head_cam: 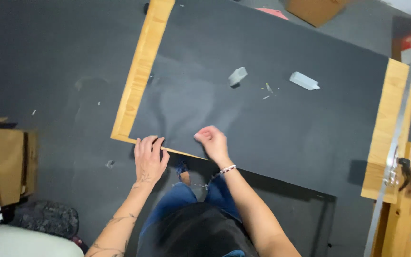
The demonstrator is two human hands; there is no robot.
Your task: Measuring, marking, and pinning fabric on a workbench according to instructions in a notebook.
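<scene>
Two hands are laid on the near edge of a large black sheet [262,119], which is spread over a wooden board [141,71] so that only pale strips of wood are left showing at the left and at the far right. The left hand [148,159] is pressed flat, fingers spread wide, on the near left corner where sheet and wood meet — nothing is held in its grip. The right hand [212,142] is curled into a loose fist on the sheet just beside it, knuckles down; whether anything is pinched inside that grip cannot be told. A beaded bracelet [228,168] is worn on the right wrist. Farther up the sheet, a small grey block [237,75] and a white bottle [304,81] lying on its side are seen, well apart from the hands, with a few pale scraps between them. A long metal ruler [396,143] is laid along the right wooden strip. Cardboard boxes [8,162] are stood on the dark floor at the left — another is seen at the top.
</scene>
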